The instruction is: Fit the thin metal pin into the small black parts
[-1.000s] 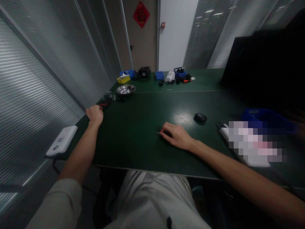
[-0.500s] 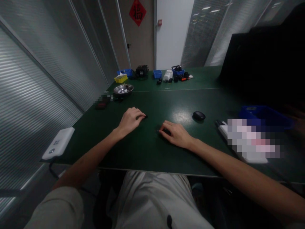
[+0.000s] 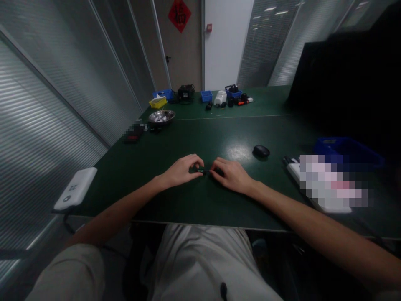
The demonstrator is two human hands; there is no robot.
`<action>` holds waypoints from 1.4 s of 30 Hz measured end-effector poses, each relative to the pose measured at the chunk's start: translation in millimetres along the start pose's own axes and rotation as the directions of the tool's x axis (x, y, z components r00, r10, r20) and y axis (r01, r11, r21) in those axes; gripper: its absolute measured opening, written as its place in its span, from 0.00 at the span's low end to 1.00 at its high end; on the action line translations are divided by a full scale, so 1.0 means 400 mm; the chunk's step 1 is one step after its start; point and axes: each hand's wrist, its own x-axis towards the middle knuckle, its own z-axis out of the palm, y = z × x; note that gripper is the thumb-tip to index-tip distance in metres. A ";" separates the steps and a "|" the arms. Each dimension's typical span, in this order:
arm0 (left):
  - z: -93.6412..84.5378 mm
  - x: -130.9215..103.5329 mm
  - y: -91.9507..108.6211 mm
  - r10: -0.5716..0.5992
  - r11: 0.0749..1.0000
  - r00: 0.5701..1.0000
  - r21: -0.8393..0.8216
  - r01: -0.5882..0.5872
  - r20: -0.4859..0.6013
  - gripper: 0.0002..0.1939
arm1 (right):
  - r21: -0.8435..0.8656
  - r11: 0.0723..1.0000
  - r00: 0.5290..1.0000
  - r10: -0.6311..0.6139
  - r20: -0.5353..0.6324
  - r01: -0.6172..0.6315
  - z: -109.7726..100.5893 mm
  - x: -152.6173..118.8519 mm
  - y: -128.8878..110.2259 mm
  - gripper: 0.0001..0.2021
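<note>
Over the green table (image 3: 188,140), my left hand (image 3: 185,169) has its thumb and fingertips closed around a small dark part (image 3: 202,171). Just to its right, my right hand (image 3: 230,173) is pinched on a thin tool with a metal tip; its dark handle is mostly hidden in the palm. The tip points left and meets the dark part or lies very near it; which of the two, I cannot tell. Both hands are low over the table, close together.
A black mouse (image 3: 261,151) lies right of my hands. Farther right are a white pad (image 3: 332,205) and a blue tray (image 3: 354,150). A metal bowl (image 3: 161,117) stands back left, a white power bank (image 3: 75,188) near left. Small bins line the far side.
My left hand has moved right and towards me, bringing the small dark part up to the tool's tip. My right hand has stayed nearly still.
</note>
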 end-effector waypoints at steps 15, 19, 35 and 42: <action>0.010 0.001 -0.014 -0.041 0.985 0.998 -0.163 0.050 0.054 0.11 | -0.033 0.999 1.000 -0.001 0.012 0.002 0.000 -0.001 -0.003 0.06; 0.013 0.003 -0.017 -0.044 0.986 0.998 -0.159 0.051 0.046 0.10 | -0.031 1.000 1.000 -0.005 0.003 0.005 0.006 -0.003 -0.005 0.07; 0.027 -0.002 -0.033 0.092 0.990 0.995 -0.110 -0.089 0.023 0.13 | -0.108 0.994 0.999 -0.030 0.032 0.034 0.016 0.002 -0.023 0.07; 0.014 0.005 -0.045 0.092 0.983 0.993 -0.168 -0.078 0.078 0.12 | -0.105 0.993 0.999 -0.047 0.019 0.049 0.018 0.005 -0.025 0.08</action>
